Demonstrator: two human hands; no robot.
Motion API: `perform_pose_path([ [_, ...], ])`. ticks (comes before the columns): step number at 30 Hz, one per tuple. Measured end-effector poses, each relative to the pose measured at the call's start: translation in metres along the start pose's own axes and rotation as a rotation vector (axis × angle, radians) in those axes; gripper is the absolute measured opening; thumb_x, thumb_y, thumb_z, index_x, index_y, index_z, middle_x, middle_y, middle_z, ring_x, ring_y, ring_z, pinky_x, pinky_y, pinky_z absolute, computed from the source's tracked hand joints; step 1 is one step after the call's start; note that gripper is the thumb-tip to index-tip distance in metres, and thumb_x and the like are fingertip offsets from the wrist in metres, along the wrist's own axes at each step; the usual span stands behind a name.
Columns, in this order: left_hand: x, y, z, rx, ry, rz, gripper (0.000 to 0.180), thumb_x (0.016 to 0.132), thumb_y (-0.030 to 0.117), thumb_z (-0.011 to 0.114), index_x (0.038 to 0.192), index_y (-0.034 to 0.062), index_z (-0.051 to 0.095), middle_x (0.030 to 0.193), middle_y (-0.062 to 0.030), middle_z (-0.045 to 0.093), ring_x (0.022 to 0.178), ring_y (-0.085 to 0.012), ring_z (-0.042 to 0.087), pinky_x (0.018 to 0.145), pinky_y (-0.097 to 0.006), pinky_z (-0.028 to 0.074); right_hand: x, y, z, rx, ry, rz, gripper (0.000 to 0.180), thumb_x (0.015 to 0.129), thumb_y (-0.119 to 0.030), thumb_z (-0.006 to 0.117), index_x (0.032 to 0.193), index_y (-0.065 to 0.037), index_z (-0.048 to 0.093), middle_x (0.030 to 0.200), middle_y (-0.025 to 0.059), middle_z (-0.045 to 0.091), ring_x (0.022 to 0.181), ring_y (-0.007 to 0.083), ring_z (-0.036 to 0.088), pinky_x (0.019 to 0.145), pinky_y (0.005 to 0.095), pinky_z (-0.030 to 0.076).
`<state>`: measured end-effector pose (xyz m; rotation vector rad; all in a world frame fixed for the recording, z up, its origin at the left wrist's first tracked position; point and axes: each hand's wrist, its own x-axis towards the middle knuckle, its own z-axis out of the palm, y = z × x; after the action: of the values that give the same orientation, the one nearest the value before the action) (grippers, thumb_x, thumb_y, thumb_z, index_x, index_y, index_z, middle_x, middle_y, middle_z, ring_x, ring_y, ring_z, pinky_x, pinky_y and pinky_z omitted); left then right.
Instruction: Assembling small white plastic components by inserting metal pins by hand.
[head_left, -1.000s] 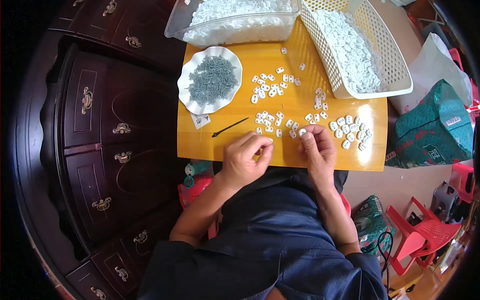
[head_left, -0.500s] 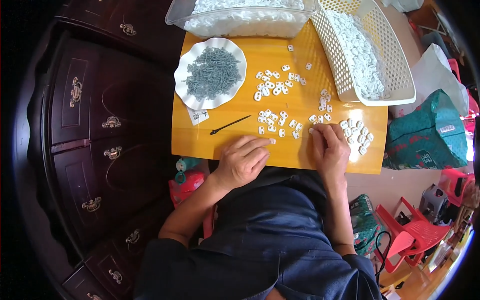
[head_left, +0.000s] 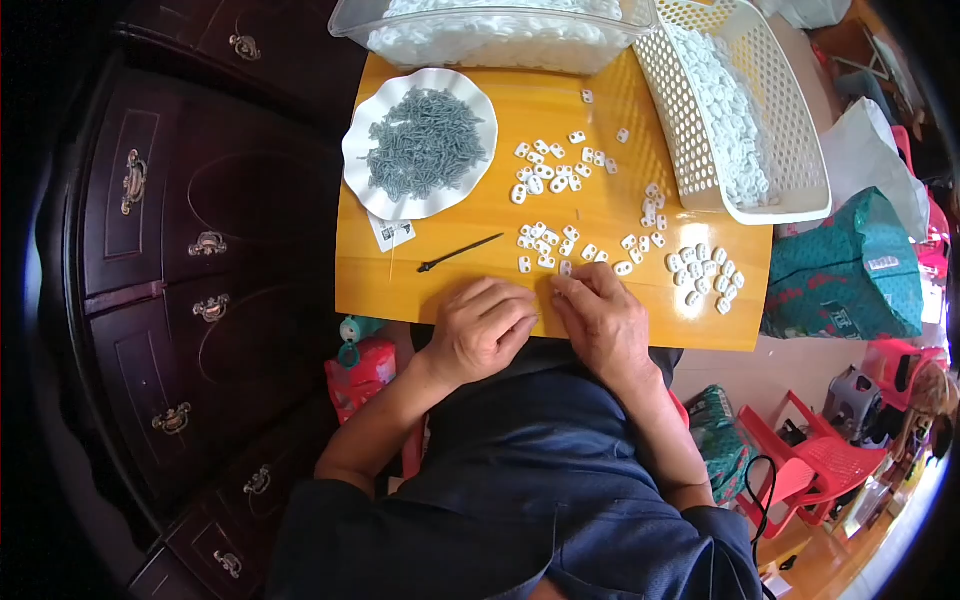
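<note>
Both hands, left hand (head_left: 483,330) and right hand (head_left: 603,320), fingers curled together, grip unclear, beside white plastic pieces (head_left: 548,247).

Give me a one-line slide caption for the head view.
Both hands, left hand and right hand, meet at the yellow table edge beside scattered small white pieces.

Both hands (head_left: 545,322) meet — white clips (head_left: 560,215) ahead.

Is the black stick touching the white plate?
Apart. The head view shows bare yellow table between the black stick and the plate's wavy rim.
</note>
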<state>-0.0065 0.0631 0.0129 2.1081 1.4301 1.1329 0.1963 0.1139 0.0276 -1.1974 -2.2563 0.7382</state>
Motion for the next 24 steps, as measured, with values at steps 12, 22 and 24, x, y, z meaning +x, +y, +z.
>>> perform_pose_path([
  [12,0.003,0.007,-0.003,-0.109,0.013,-0.058,0.019,0.077,-0.003,0.077,0.089,0.0058,0.065,0.086,-0.0072,0.07,0.078,-0.0289,0.07,0.07,-0.039,0.056,-0.008,0.008,0.008,0.063,0.102,-0.02,0.012,0.092,-0.003,0.073,0.103,-0.005,0.069,0.092,0.0118,0.069,0.08,0.0287,0.071,0.067,0.0368,0.056],
  [22,0.018,0.022,0.009,-0.192,-0.075,-0.144,0.015,0.081,-0.004,0.076,0.091,0.0037,0.067,0.087,-0.0101,0.073,0.079,-0.0307,0.071,0.072,-0.039,0.055,-0.022,0.011,-0.011,0.4,0.088,0.117,0.008,0.095,-0.001,0.068,0.103,-0.001,0.068,0.091,0.0171,0.07,0.083,0.0358,0.07,0.071,0.04,0.056],
  [24,0.022,0.024,0.012,-0.241,-0.111,-0.172,0.013,0.083,-0.003,0.076,0.092,0.0029,0.067,0.087,-0.0109,0.072,0.078,-0.0297,0.072,0.071,-0.037,0.055,-0.023,0.011,-0.019,0.442,0.058,0.147,0.011,0.095,0.001,0.066,0.104,-0.001,0.071,0.093,0.0173,0.07,0.084,0.0342,0.069,0.074,0.0382,0.055],
])
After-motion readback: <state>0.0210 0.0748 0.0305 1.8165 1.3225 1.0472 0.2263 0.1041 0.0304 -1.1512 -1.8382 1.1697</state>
